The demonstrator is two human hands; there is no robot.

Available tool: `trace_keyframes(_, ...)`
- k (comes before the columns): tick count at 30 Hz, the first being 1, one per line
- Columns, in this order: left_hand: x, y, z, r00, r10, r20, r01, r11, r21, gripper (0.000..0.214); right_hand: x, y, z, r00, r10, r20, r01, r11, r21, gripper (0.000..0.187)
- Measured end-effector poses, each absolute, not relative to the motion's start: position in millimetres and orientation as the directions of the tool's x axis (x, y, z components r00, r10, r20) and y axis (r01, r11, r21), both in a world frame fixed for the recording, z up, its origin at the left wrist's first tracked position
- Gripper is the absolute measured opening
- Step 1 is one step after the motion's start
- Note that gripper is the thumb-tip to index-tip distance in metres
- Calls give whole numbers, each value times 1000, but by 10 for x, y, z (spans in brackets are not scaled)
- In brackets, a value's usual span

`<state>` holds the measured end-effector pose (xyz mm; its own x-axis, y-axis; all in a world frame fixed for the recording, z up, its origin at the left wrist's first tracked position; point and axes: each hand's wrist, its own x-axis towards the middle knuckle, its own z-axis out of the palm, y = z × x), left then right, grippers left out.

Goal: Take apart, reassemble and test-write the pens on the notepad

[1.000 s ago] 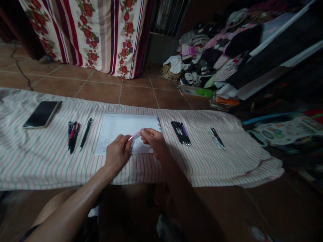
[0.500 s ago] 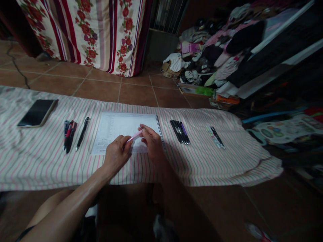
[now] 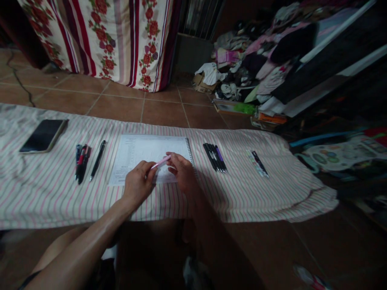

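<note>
Both of my hands hold a thin pink pen [image 3: 161, 162] above a spiral notebook [image 3: 142, 152] that lies open on a striped cloth [image 3: 54, 193]. My left hand [image 3: 138, 183] pinches the pen's lower end with closed fingers. My right hand [image 3: 181, 171] pinches its upper end. The pen slants up to the right between the two hands.
A phone [image 3: 43, 135] lies at the cloth's left. Left of the notebook lie a few pens [image 3: 81, 162] and a single black pen [image 3: 97, 159]. Right of it lie several dark pens [image 3: 215, 157] and two more pens [image 3: 258, 163]. A floral curtain [image 3: 121, 40] and a clothes pile [image 3: 256, 68] stand behind.
The view has shifted slightly, so the cloth and notebook sit a little lower left. Both hands have kept their grip on the pink pen with hardly any movement.
</note>
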<state>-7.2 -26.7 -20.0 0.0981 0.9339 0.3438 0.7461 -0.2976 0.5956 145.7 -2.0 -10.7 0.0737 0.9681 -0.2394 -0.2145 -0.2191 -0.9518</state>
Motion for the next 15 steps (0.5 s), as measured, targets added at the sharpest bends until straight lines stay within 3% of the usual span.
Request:
trace_keyframes(6,-102,-238,-177,73,959,274,723,-240,648,26,1411,-30,-100,50,965,-257,-259,-236,-937,35)
trace_keyframes(15,-64,-283,-79,76,951,299,797,-238,555,28,1307,-52,-56,30,974,-223,-195,-213,-957,31)
